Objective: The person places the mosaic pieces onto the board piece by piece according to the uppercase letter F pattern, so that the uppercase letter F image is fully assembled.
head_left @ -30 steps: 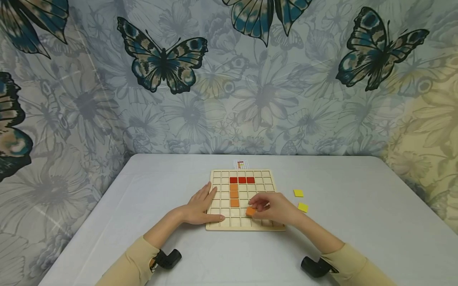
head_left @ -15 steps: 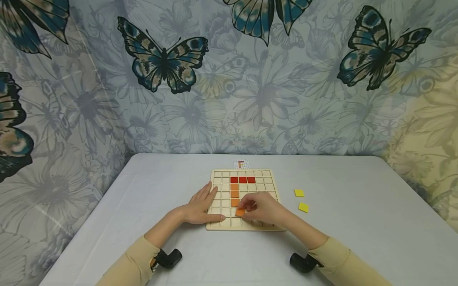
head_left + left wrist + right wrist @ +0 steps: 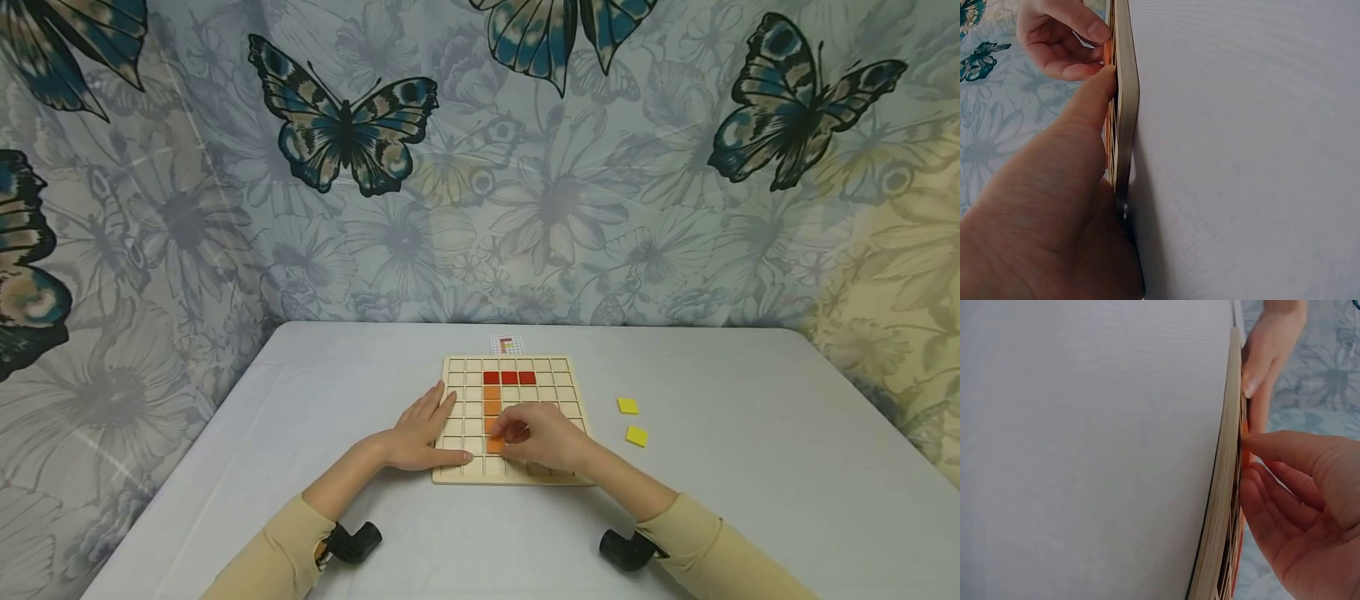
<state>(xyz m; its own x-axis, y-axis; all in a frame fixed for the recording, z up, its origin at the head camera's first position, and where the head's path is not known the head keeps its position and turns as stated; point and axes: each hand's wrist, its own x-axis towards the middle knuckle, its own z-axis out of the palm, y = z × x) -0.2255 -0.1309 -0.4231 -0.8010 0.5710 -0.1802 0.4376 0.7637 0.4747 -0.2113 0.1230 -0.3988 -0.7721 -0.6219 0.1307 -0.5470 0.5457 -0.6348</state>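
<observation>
A square wooden grid board lies on the white table. My left hand rests along its left edge with fingers spread and straight, the thumb on the front rows. With thumb and fingers, my right hand pinches an orange square tile at a cell in the lower middle. In the right wrist view the fingertips meet the tile at the board's surface. Directly above, a column of orange tiles runs up to a row of red tiles; the right fingers partly cover the lowest of the column.
Two yellow tiles lie on the table to the right of the board. Behind the board is a small printed card with a coloured grid pattern. A butterfly-patterned cloth hangs behind the table.
My right hand has moved left across the board with the orange tile, bringing it below the orange column. The left hand has stayed in place.
</observation>
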